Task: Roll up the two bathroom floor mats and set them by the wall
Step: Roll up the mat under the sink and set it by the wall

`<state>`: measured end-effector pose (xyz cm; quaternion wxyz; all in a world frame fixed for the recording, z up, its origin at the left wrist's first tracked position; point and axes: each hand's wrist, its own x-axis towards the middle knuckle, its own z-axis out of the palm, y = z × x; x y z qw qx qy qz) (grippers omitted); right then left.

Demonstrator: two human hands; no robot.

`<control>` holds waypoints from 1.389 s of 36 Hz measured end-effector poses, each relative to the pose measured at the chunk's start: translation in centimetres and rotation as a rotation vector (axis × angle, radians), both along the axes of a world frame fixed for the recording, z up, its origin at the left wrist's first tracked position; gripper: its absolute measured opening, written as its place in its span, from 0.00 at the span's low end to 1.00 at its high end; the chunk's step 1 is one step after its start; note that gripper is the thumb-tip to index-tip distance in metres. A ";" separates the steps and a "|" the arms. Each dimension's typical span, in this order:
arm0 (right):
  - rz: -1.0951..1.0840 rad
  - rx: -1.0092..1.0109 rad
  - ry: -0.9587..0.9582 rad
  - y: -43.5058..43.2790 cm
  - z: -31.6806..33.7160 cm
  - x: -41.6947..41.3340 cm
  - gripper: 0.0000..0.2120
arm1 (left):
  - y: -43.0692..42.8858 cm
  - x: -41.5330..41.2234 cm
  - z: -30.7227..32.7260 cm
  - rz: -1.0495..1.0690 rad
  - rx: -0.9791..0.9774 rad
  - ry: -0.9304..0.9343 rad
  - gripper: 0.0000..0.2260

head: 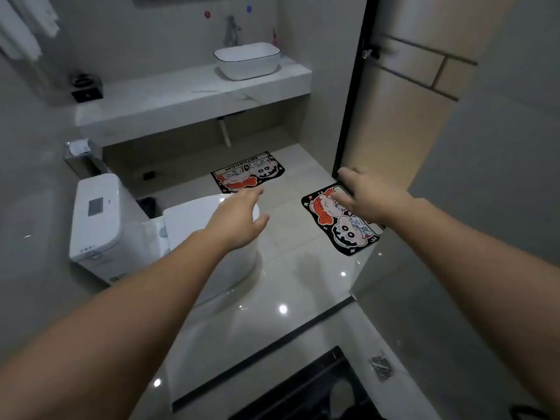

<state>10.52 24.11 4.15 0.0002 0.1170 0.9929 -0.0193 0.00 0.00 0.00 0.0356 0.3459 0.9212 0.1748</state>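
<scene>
Two black cartoon-printed floor mats lie flat on the glossy tiled floor. The far mat (248,172) sits below the vanity counter. The near mat (339,225) lies by the door frame on the right. My right hand (365,194) is stretched out with fingers apart, and in the view it overlaps the near mat's far right edge; whether it touches the mat cannot be told. My left hand (239,219) is held out open over the toilet's front, holding nothing.
A white toilet (100,219) fills the left. Beyond it stand a vanity counter (194,100) with a basin (247,60), and a small bin (148,206). A black door frame (353,95) and grey wall stand on the right. A floor drain (381,366) and dark threshold strip lie near me.
</scene>
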 end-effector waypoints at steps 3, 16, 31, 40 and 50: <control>0.019 0.026 0.037 2.1 -0.4 -2.5 0.24 | 1.7 -2.0 -0.6 0.048 0.005 0.017 0.27; 0.136 0.037 0.096 11.5 -0.2 -13.1 0.28 | 11.3 -9.5 -0.3 0.197 0.040 0.012 0.26; 0.197 -0.030 -0.001 15.7 -1.5 -23.1 0.29 | 15.7 -17.4 -1.3 0.292 0.032 0.010 0.26; 0.206 0.030 0.006 17.6 -2.8 -32.1 0.30 | 18.5 -27.5 -3.7 0.236 0.041 0.022 0.26; 0.138 0.029 -0.011 18.8 -3.8 -44.4 0.31 | 19.5 -41.7 -4.7 0.170 0.014 0.013 0.27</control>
